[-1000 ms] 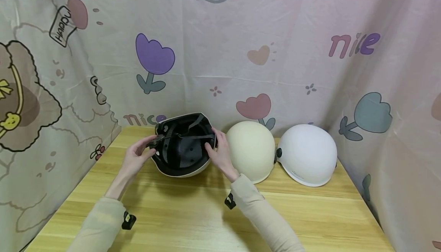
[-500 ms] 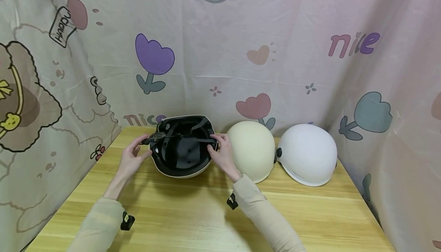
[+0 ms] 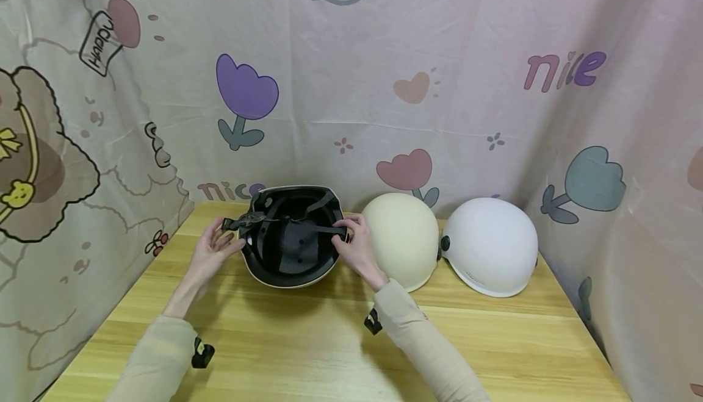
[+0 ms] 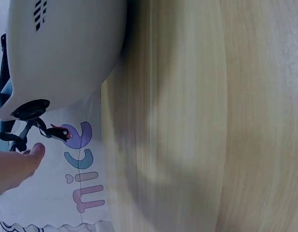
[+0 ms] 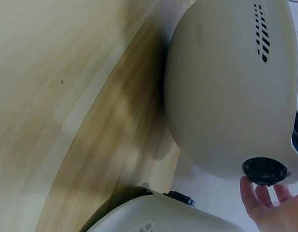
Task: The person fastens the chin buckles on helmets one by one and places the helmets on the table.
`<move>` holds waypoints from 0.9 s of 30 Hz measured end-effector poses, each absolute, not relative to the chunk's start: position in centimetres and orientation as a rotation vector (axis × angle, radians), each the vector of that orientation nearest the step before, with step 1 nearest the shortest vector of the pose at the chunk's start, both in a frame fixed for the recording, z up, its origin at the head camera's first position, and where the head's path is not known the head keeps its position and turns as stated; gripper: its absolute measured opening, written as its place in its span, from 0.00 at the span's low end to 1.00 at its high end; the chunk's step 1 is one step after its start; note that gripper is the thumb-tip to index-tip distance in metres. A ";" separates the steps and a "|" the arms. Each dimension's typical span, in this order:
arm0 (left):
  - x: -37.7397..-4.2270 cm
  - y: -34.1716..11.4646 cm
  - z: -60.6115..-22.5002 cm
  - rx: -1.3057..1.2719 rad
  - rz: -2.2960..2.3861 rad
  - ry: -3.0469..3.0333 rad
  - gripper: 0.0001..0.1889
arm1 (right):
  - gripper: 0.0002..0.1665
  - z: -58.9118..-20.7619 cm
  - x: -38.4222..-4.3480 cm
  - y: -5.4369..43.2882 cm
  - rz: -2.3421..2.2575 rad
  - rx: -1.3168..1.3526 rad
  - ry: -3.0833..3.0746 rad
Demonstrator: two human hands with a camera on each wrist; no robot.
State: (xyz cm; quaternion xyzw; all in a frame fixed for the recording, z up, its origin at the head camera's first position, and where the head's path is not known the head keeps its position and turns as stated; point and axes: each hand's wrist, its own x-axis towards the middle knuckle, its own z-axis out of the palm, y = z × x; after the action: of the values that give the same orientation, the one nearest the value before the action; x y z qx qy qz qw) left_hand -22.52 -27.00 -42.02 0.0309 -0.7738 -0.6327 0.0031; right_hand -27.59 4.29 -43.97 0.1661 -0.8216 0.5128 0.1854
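Note:
In the head view a cream helmet (image 3: 302, 282) lies dome down, its black padded inside turned up. A black chin strap (image 3: 318, 229) crosses the opening. At its left rim my left hand (image 3: 209, 252) has loosely bent fingers by the buckle (image 3: 228, 224), its thumb near the rim. In the left wrist view the buckle end (image 4: 59, 133) hangs free beside the helmet (image 4: 66, 48), and the thumb (image 4: 36, 153) stands apart from it. My right hand (image 3: 359, 249) pinches the strap and rim at the right side. Its fingertips reach the black side disc (image 5: 264, 170) in the right wrist view.
A second cream helmet (image 3: 401, 240) stands dome up just right of my right hand. A white helmet (image 3: 490, 246) with a black side disc stands beyond it. The wooden table (image 3: 307, 353) reaches back to a printed cloth backdrop (image 3: 329, 85).
The helmet has tipped down slightly toward the front of the table. The buckle has moved left, out past the rim, and my left hand has shifted left with it. My right hand has moved slightly right and down.

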 end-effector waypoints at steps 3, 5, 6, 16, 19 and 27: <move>-22.5 -27.1 -42.1 0.098 -1.997 -2.444 0.51 | 0.11 -44.1 -27.6 4.4 1.439 0.490 -2.312; -22.5 -27.1 -42.1 0.099 -1.987 -2.451 0.50 | 0.10 -44.0 -27.5 4.5 1.434 0.506 -2.317; -22.5 -27.0 -42.1 0.095 -1.983 -2.447 0.50 | 0.10 -44.0 -27.5 4.6 1.432 0.513 -2.321; -22.4 -26.8 -41.8 0.065 -1.994 -2.418 0.48 | 0.04 -43.6 -27.3 4.9 1.386 0.577 -2.388; -22.4 -26.9 -41.7 0.057 -1.984 -2.426 0.47 | 0.04 -43.6 -27.3 5.0 1.372 0.592 -2.405; -22.3 -26.7 -41.5 -0.025 -1.963 -2.389 0.43 | 0.10 -43.6 -27.5 5.1 1.292 0.670 -2.403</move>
State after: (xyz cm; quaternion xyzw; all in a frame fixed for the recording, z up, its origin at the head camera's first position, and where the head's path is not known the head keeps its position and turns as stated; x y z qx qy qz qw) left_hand -22.28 -26.70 -41.54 -0.0082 -0.7724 -0.6347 0.0249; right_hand -27.47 5.09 -43.60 0.2352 -0.8435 0.4536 0.1654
